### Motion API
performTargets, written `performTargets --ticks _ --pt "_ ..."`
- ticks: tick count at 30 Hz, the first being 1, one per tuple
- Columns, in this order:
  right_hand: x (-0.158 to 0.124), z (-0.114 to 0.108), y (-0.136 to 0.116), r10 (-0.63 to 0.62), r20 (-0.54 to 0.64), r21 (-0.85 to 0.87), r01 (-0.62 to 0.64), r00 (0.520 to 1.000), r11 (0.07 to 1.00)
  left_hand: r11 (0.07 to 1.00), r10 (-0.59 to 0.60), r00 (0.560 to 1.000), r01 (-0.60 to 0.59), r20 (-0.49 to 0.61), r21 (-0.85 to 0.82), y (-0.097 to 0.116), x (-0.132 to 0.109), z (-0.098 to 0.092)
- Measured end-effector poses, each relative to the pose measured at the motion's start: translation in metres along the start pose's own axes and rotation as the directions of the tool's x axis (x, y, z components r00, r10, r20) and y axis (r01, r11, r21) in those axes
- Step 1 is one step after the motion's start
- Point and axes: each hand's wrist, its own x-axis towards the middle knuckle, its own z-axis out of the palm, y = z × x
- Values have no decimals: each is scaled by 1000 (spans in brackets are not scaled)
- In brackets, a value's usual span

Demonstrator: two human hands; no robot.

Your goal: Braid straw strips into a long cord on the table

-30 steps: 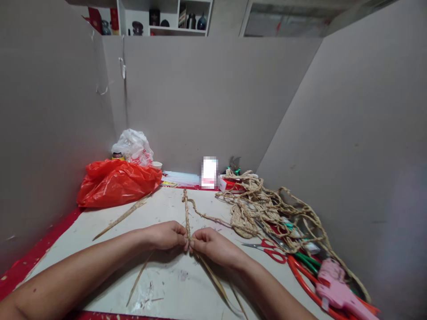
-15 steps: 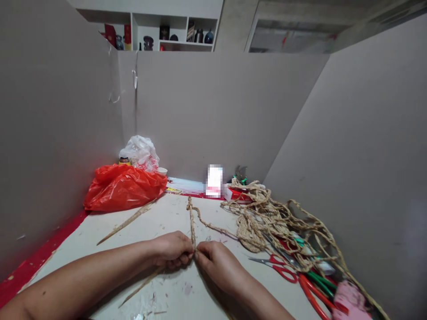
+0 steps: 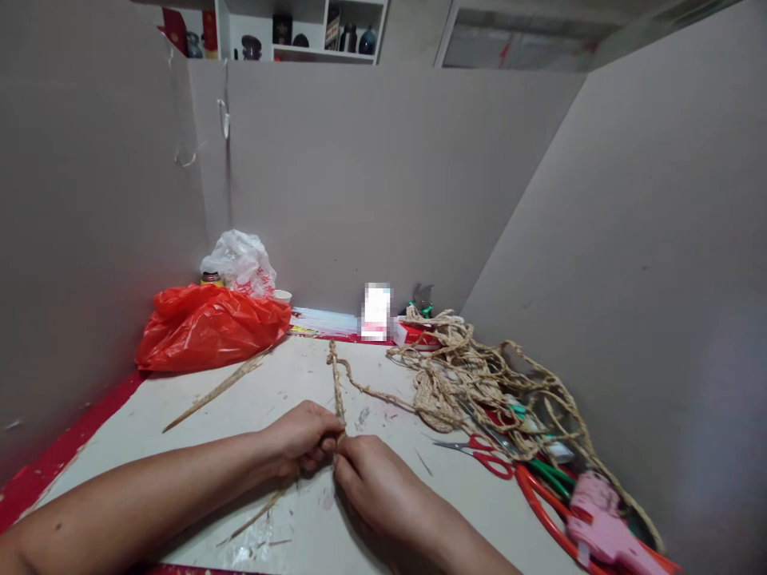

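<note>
A braided straw cord (image 3: 337,391) runs down the middle of the white board (image 3: 300,363), toward my body. Both hands meet at its near end. My left hand (image 3: 307,438) pinches the cord from the left, fingers curled. From the right, my right hand (image 3: 368,471) closes on the same spot, thumb and fingers pressed together and touching the left fingertips. A dry straw strand (image 3: 255,515) sticks out below my left hand toward the near left. The cord's far end links to a thinner length leading right to the heap of braided cord (image 3: 440,399).
Red-handled scissors (image 3: 488,459), large red-handled cutters (image 3: 539,507) and a pink glue gun (image 3: 605,523) lie at the right. A red plastic bag (image 3: 216,327) sits back left, near a loose straw strip (image 3: 212,391). Grey partitions (image 3: 335,176) enclose the table.
My right hand has shifted slightly left, in front of the left fingertips at the cord's near end. The whole view has moved a little, showing more of the pink glue gun.
</note>
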Motion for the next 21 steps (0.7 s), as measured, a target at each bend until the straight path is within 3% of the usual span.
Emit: performTargets --ticks 3,5,6,7,9,10,11,12,14,16,21 --pt "-12 -12 -5 -69 108 -62 76 992 995 1000 21 998 -20 60 -20 3 -1 -1" --pt "-14 -29 -5 -128 257 12 129 958 992 999 35 994 -31 102 -35 5 -2 -3" --pt "-12 -38 -4 -133 277 68 118 952 991 999 39 993 -35 115 -40 7 -2 -3" --pt "-8 -45 0 -113 233 118 87 966 989 998 43 992 -38 123 -43 7 -3 -4" --pt "3 -53 10 -33 -39 183 40 999 982 998 43 989 -37 141 -45 8 -3 -5" --pt "10 -53 15 -10 -164 203 43 986 978 998 43 987 -37 155 -45 8 -3 -5" --pt "16 -50 21 0 -213 240 52 977 969 998 47 984 -40 173 -46 8 -3 -6" --pt "22 -46 25 7 -171 309 46 985 950 998 55 980 -47 193 -45 8 -3 -6" --pt "29 -34 32 10 61 475 -38 998 879 997 77 970 -69 230 -41 8 -3 -7" --pt "32 -25 35 4 213 552 -124 977 825 997 77 964 -74 255 -22 7 -3 -7" --pt "33 -23 40 -15 257 482 -114 966 869 966 53 968 -111 245 231 6 -2 -7"
